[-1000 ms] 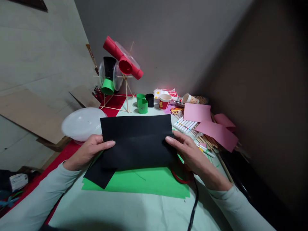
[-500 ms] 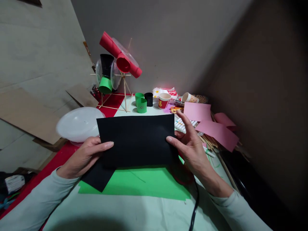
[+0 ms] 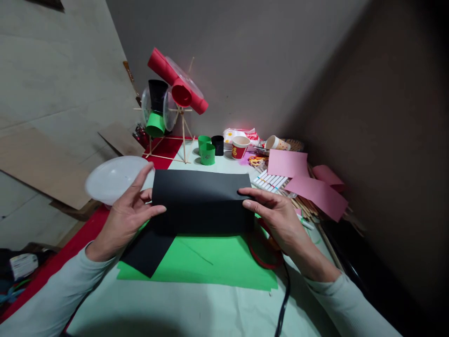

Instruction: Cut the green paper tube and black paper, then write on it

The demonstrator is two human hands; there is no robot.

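Note:
A black paper sheet is held up between my two hands, its upper part bent into a curve. My left hand grips the left edge, thumb in front and index finger raised. At the right edge, my right hand pinches the sheet between thumb and fingers. Below it lies a green paper sheet on the table, with a second black piece across its left part. Red-handled scissors or a similar red loop rests under my right hand, partly hidden.
A stick frame with red paper tubes stands at the back left. Behind are green paper rings, a black ring and a paper cup. Markers and pink paper lie right; a white bowl sits left.
The black sheet has gone from flat to curved along its top. My right index finger has come down onto it, while my left index finger has lifted.

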